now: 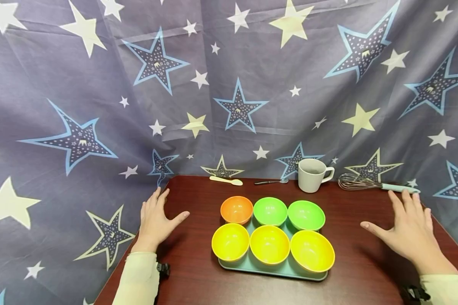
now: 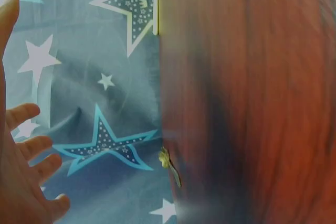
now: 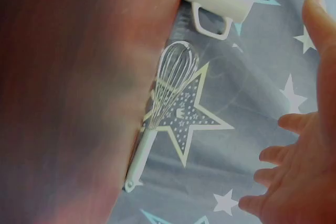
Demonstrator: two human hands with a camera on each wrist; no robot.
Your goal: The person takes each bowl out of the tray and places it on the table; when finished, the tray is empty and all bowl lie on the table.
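Observation:
My left hand (image 1: 156, 218) hovers over the table's left side with fingers spread, holding nothing. Opposite it, my right hand (image 1: 410, 228) is likewise spread above the right side, nearest the whisk (image 1: 366, 183). Between the hands lies a pale green tray (image 1: 272, 273) bearing bowls in two rows. An orange bowl (image 1: 236, 209) and two green bowls, one in the middle (image 1: 270, 211) and one at right (image 1: 306, 215), form the back row. Three yellow bowls stand in front: left (image 1: 230, 241), middle (image 1: 269, 244) and right (image 1: 312, 250). Neither hand touches them.
Along the back edge of the dark red table (image 1: 191, 279) lie a cream spoon (image 1: 226, 181) and a small dark-handled spoon (image 1: 271, 182). A white mug (image 1: 311, 176) stands beside them. A star-patterned curtain (image 1: 252, 63) hangs close behind the table.

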